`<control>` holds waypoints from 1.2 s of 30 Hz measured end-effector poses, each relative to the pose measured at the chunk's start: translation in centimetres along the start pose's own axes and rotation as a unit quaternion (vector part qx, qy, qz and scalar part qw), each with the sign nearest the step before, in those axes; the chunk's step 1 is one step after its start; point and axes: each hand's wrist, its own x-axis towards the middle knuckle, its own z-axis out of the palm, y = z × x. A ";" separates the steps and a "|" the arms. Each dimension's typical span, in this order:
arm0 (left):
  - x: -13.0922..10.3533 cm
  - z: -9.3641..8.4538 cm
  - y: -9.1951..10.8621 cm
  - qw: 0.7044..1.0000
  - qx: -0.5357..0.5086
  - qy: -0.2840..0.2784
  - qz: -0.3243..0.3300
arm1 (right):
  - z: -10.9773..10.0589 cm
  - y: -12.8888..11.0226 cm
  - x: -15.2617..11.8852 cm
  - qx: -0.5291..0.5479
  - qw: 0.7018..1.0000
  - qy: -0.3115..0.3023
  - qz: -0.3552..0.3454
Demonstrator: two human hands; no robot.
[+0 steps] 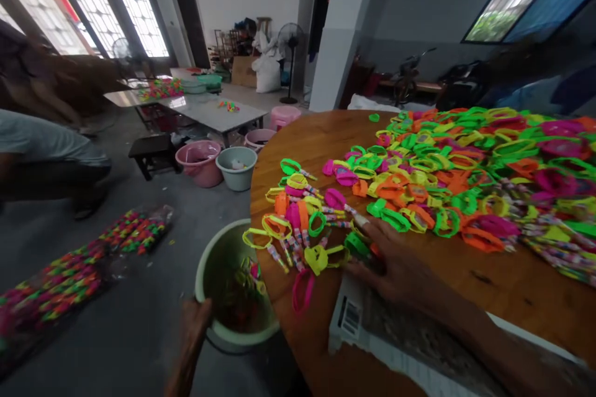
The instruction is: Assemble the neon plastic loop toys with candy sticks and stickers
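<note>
My left hand (196, 317) is closed on the rim of a pale green bucket (203, 260), below the round table's edge. Several brightly coloured pieces lie in its dark inside. On the wooden table, my right hand (391, 267) rests with fingers and thumb apart, around a green toy watch (356, 244) and a bit of orange. Left of it, a small heap of plastic toy watches (293, 217), some with patterned sticks, reaches the table edge. One pink strap loop (303, 291) lies nearest me. My right palm hides part of what is under it.
A large pile of neon toy watches (447, 173) covers the table's far right. A torn cardboard piece (351, 316) lies under my right forearm. Bagged pieces (88, 273) are on the floor; a person (46, 155) crouches nearby. Beyond stand a pink tub (199, 164) and a grey-green bucket (236, 170).
</note>
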 end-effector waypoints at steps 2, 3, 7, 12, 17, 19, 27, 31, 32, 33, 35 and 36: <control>-0.5 -3.4 0.6 1.000 0.015 0.019 0.016 | 0.1 -0.5 0.8 0.017 1.000 -0.002 -0.006; -0.9 -5.1 1.1 0.999 0.023 0.029 0.026 | 0.2 -0.8 1.1 0.022 1.000 -0.003 -0.008; -3.4 -11.2 4.5 0.992 0.049 0.062 0.094 | 0.9 -1.8 2.1 0.028 0.999 -0.018 -0.010; -5.8 -14.8 7.6 0.988 0.065 0.095 0.103 | 2.2 -3.0 2.9 -0.018 1.000 -0.023 -0.008; -6.4 -14.9 7.3 0.997 -0.041 0.052 0.034 | 3.1 -6.0 4.3 -0.044 0.999 -0.009 -0.010; -6.6 -14.7 7.3 0.995 -0.097 0.025 0.013 | 3.5 -7.7 4.5 -0.031 0.999 -0.012 -0.019; -6.9 -14.7 8.7 0.989 -0.143 -0.049 -0.004 | 2.9 -11.4 6.6 0.072 0.991 0.014 -0.114; -6.8 -14.9 8.6 0.988 -0.145 -0.049 0.018 | 1.9 -8.4 13.4 0.062 0.993 0.090 -0.035; -6.8 -14.9 8.6 0.987 -0.151 -0.043 0.025 | 1.8 -7.5 15.3 0.057 0.995 0.079 -0.013; -6.7 -14.9 8.6 0.986 -0.158 -0.039 0.033 | 1.8 -6.8 17.0 0.057 0.996 0.067 0.011; -6.7 -14.9 8.5 0.984 -0.167 -0.031 0.046 | 2.3 -5.6 19.7 0.059 0.997 0.040 0.034; -6.6 -14.9 8.5 0.984 -0.170 -0.028 0.051 | 2.7 -5.2 20.5 0.062 0.997 0.026 0.038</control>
